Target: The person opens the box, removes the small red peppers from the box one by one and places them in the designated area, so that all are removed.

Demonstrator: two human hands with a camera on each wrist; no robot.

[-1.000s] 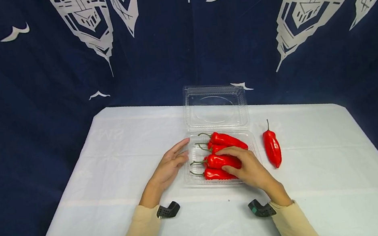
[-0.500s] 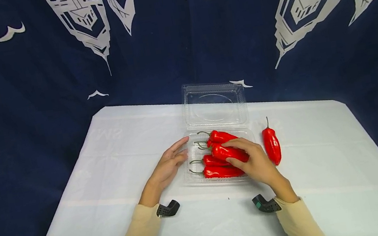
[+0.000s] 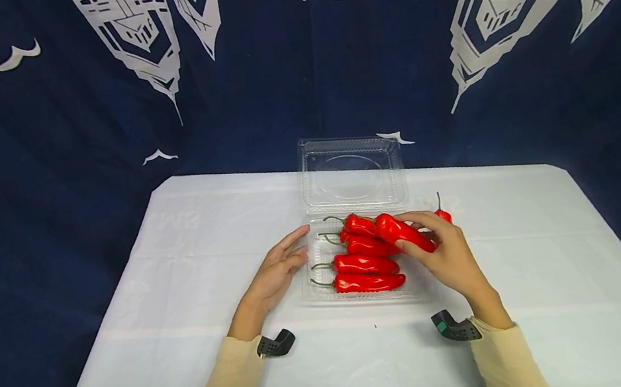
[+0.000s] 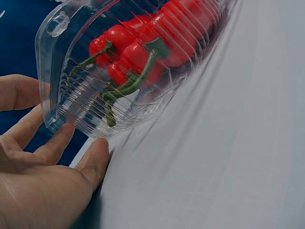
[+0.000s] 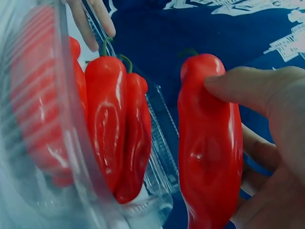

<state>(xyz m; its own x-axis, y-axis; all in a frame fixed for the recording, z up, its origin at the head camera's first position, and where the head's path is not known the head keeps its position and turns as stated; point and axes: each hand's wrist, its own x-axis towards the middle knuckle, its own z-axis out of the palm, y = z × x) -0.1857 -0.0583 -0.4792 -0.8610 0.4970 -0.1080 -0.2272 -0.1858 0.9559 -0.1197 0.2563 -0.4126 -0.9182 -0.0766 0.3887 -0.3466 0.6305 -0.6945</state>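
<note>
My right hand [image 3: 444,252] grips a red pepper [image 3: 400,231] between thumb and fingers, over the right side of a clear plastic clamshell box [image 3: 326,298]. In the right wrist view the held pepper [image 5: 209,143] hangs beside the box wall, thumb across its upper part. Several red peppers [image 3: 364,264] with green stems lie side by side in the box, stems to the left. My left hand [image 3: 272,284] is at the box's left side with its fingers extended; the left wrist view shows the fingertips [image 4: 101,148] right at the ribbed wall.
The box's transparent lid [image 3: 353,177] stands raised at the back. Behind my right hand another red pepper [image 3: 442,214] lies on the white-covered table [image 3: 538,266], mostly hidden. A dark blue printed cloth [image 3: 293,76] hangs beyond the table.
My right hand has lifted one pepper from among the others in the box and moved it back and to the right. The left hand has stayed at the box's side.
</note>
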